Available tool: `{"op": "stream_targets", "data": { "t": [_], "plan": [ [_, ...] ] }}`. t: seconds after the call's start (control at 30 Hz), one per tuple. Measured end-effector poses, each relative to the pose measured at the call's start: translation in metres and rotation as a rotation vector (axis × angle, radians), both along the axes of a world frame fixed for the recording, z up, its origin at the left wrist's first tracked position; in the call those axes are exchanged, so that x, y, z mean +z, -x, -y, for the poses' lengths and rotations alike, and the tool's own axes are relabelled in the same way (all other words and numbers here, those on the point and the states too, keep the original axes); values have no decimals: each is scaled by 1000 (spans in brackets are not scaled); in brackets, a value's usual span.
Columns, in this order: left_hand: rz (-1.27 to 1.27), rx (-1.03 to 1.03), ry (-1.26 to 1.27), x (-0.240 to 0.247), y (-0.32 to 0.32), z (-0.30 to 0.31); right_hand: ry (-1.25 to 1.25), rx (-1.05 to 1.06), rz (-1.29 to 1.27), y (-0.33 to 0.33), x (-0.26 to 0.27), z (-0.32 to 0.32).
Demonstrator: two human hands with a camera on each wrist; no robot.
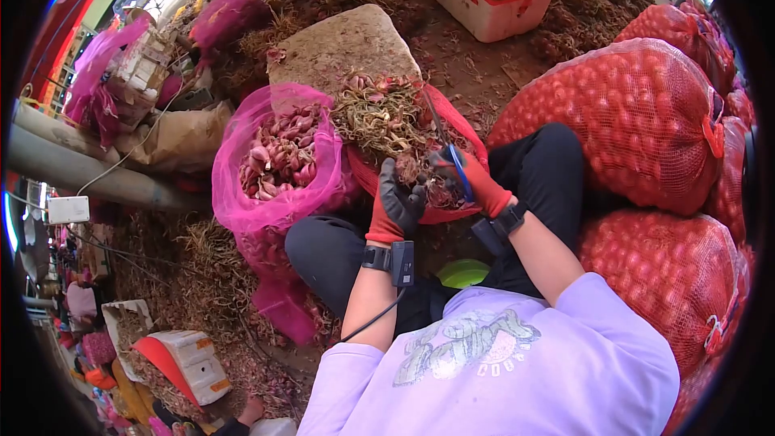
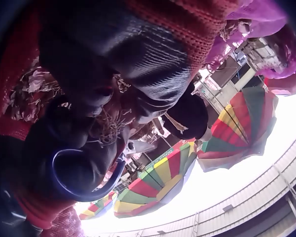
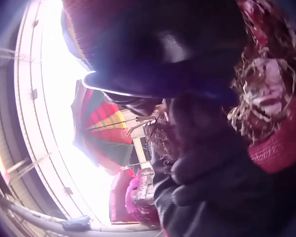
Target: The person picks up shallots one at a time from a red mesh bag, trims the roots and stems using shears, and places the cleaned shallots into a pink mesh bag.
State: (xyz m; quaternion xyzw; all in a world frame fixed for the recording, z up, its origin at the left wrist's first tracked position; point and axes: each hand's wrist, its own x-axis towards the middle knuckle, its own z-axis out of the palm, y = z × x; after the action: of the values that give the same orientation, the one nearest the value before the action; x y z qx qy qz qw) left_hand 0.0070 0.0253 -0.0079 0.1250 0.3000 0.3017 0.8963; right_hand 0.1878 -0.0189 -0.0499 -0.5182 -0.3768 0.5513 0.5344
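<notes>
My left hand (image 1: 397, 202), in a red glove with a dark coated palm, grips shallots (image 1: 410, 168) whose dry roots (image 2: 111, 123) show between the fingers in the left wrist view. Right beside it, my right hand (image 1: 478, 184), gloved alike, holds scissors with blue handles (image 1: 460, 171). Part of a blade (image 2: 139, 147) shows close to the roots in the left wrist view. Both hands are over a red mesh bag (image 1: 472, 133) with shallot scraps. Ahead lies a heap of shallots with dry stems (image 1: 375, 113). Left of the hands, a pink mesh bag (image 1: 228, 182) holds loose shallots (image 1: 278, 153).
A dirty pale slab (image 1: 347, 40) lies beyond the heap. Large filled red mesh bags (image 1: 622, 105) stand close on my right. A white bin (image 1: 460, 4) is at the back. A grey pipe (image 1: 97, 169) runs on the left. A green bowl (image 1: 462, 273) sits between the legs.
</notes>
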Motion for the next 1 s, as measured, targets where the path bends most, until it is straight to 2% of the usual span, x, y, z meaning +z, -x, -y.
{"op": "stream_targets", "data": {
  "t": [0.03,0.07,0.13,0.2,0.23,0.27,0.33,0.43,0.5,0.53,0.57,0.63,0.67,0.73,0.77,0.87,0.9,1.0],
  "plan": [
    [-39,58,84,5,-1,-1,-85,-33,244,1,-2,1],
    [-46,83,24,2,-1,-1,-84,-44,257,1,-5,6],
    [-60,127,-90,-13,-5,3,-76,-71,283,11,24,17],
    [-133,39,-452,-35,-11,5,-150,-20,442,15,31,13],
    [-172,0,-499,-42,-10,4,-188,5,518,16,34,11],
    [-210,-39,-546,-48,-9,3,-139,59,458,15,38,9],
    [-287,-95,-363,-31,-3,1,-41,176,339,12,46,4],
    [-416,48,-697,-33,-1,2,215,130,-268,10,41,1],
    [-620,145,-1050,-33,-7,7,267,117,-460,9,35,0],
    [-513,104,-944,-36,-7,4,291,107,-556,7,33,-1],
    [-417,68,-831,-39,-7,1,253,105,-510,6,32,-1],
    [171,-165,-18,-49,3,-15,179,104,-420,5,29,0],
    [207,-127,86,-56,4,-17,108,86,-107,2,28,3],
    [277,-49,294,-39,5,-15,-44,51,514,-1,38,15],
    [276,-19,300,-31,6,-15,-82,1,830,0,53,30],
    [344,-97,268,-43,12,-19,-71,40,1107,-4,57,54],
    [263,-37,260,-38,10,-18,-98,50,1218,-4,54,59],
    [71,83,184,-25,2,-14,-127,11,1290,3,55,65]
  ]
}}
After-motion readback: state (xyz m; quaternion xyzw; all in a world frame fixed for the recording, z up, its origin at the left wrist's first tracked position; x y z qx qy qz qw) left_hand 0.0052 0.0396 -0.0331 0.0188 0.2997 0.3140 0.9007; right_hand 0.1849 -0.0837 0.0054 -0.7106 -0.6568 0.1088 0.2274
